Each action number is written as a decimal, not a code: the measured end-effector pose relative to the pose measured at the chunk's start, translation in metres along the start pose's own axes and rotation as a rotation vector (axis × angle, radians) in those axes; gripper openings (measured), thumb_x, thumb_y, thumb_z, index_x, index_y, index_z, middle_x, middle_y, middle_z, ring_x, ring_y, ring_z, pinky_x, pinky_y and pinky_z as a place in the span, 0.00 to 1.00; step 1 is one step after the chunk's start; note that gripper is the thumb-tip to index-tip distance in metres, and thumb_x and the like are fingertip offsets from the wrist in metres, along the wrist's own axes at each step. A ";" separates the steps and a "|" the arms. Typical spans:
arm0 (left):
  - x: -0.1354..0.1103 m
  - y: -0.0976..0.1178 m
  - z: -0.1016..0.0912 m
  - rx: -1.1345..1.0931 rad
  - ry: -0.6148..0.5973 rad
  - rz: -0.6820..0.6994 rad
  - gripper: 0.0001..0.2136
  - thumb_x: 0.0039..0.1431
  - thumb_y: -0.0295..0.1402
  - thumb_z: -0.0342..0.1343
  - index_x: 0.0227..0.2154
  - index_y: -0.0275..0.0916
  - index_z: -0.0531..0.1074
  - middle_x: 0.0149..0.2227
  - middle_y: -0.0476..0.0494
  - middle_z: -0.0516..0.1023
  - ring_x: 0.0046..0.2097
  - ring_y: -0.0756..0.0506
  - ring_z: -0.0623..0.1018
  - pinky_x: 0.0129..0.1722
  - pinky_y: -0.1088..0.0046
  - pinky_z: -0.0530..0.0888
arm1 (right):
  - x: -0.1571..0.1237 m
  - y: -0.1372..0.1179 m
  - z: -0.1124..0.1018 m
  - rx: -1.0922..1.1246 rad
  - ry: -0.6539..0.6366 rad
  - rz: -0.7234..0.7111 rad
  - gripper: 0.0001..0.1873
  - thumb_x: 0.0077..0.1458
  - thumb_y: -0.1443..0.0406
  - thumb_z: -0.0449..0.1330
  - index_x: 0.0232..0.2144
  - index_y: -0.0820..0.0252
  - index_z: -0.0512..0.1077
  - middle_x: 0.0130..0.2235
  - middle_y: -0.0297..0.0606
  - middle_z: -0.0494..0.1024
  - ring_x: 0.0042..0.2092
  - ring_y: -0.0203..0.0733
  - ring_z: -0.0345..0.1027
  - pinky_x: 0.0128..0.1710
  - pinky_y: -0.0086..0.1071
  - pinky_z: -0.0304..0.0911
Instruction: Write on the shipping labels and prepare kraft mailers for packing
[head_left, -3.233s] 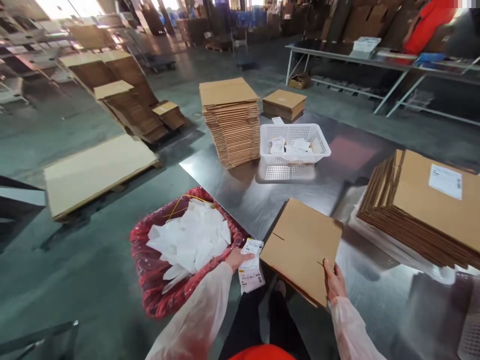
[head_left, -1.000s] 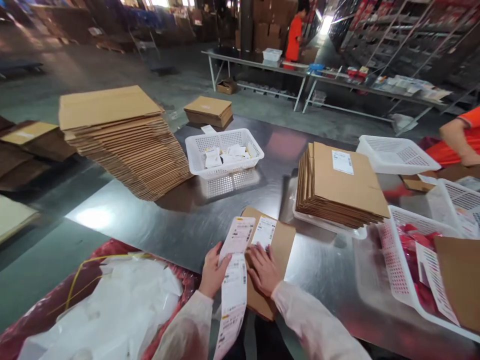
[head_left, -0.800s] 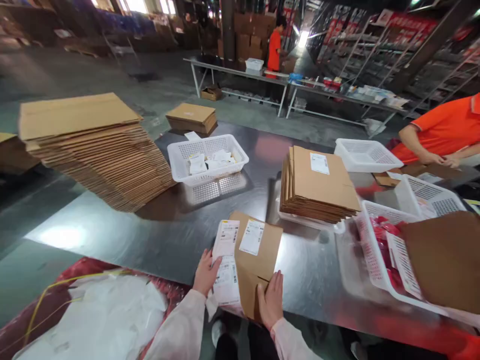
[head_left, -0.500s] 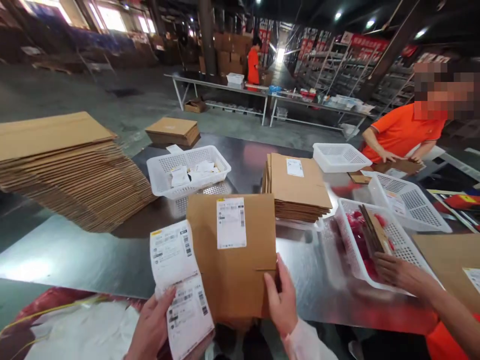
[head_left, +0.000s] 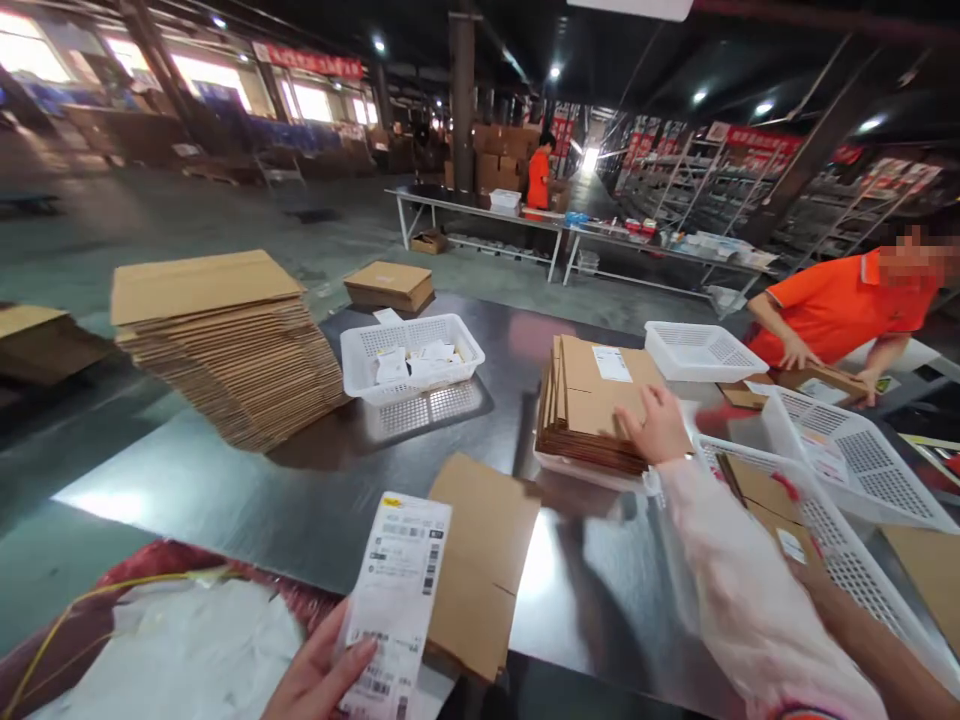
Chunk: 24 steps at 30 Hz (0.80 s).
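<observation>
My left hand [head_left: 326,665] pinches a strip of printed white shipping labels [head_left: 401,570] near the bottom of the view. Behind the labels is a plain flattened carton [head_left: 484,570], partly hidden; whether my fingers also hold it, I cannot tell. To the right, my right hand [head_left: 658,425] rests on the near right part of a stack of flattened cartons [head_left: 592,410], fingers apart. A white label [head_left: 613,364] is stuck on the top carton. The stack sits on a white support, mostly hidden.
A tall carton stack [head_left: 232,350] leans at left, beside a white basket [head_left: 412,370] of small packets. Several white baskets stand at right, where another person's forearm [head_left: 862,620] reaches in. A co-worker in orange [head_left: 817,310] handles a carton across the metal table [head_left: 300,515].
My right hand has moved from the labelled carton in front of me to the stack. A plain carton face now shows behind the labels. The view has swung left.
</observation>
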<state>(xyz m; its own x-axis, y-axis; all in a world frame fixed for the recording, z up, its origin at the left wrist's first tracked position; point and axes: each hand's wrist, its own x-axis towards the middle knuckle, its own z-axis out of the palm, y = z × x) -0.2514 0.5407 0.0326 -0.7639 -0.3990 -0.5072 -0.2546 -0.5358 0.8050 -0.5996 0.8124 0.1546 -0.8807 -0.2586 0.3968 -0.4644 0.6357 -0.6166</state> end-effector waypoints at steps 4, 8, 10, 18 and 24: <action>0.002 -0.014 0.006 0.186 -0.123 0.069 0.27 0.41 0.49 0.68 0.43 0.40 0.76 0.44 0.40 0.82 0.49 0.34 0.78 0.50 0.60 0.75 | -0.134 -0.047 0.102 0.467 -0.615 0.000 0.42 0.27 0.46 0.71 0.46 0.57 0.74 0.41 0.41 0.80 0.36 0.44 0.74 0.29 0.35 0.71; 0.020 -0.029 0.012 0.202 -0.359 0.115 0.28 0.44 0.47 0.67 0.47 0.37 0.74 0.50 0.36 0.78 0.52 0.36 0.76 0.54 0.60 0.71 | -0.231 -0.069 0.161 0.916 -0.644 0.493 0.29 0.42 0.45 0.65 0.39 0.60 0.73 0.39 0.44 0.81 0.38 0.47 0.75 0.38 0.42 0.72; 0.034 -0.038 0.016 0.152 -0.282 0.136 0.29 0.42 0.47 0.68 0.46 0.35 0.75 0.48 0.35 0.79 0.49 0.37 0.77 0.51 0.62 0.72 | -0.246 -0.068 0.173 0.899 -0.619 0.608 0.25 0.41 0.45 0.66 0.29 0.59 0.71 0.31 0.42 0.80 0.33 0.46 0.75 0.35 0.42 0.72; 0.071 -0.090 0.038 0.187 -0.007 0.064 0.22 0.40 0.51 0.65 0.22 0.34 0.73 0.21 0.46 0.76 0.26 0.47 0.73 0.27 0.73 0.68 | -0.222 -0.041 0.176 0.587 -0.724 0.474 0.21 0.42 0.49 0.65 0.28 0.60 0.79 0.29 0.42 0.81 0.31 0.47 0.74 0.33 0.38 0.69; 0.096 -0.098 0.041 0.161 -0.019 0.011 0.18 0.36 0.44 0.69 0.26 0.35 0.75 0.26 0.46 0.80 0.31 0.44 0.77 0.31 0.72 0.71 | -0.204 -0.015 0.199 0.330 -0.546 0.344 0.18 0.47 0.51 0.61 0.26 0.59 0.79 0.30 0.40 0.80 0.33 0.44 0.73 0.34 0.36 0.68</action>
<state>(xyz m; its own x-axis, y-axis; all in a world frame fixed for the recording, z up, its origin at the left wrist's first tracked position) -0.3239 0.5857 -0.0820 -0.7779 -0.3893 -0.4932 -0.3368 -0.4043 0.8503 -0.4313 0.7107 -0.0520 -0.8628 -0.4645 -0.1998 -0.0803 0.5159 -0.8529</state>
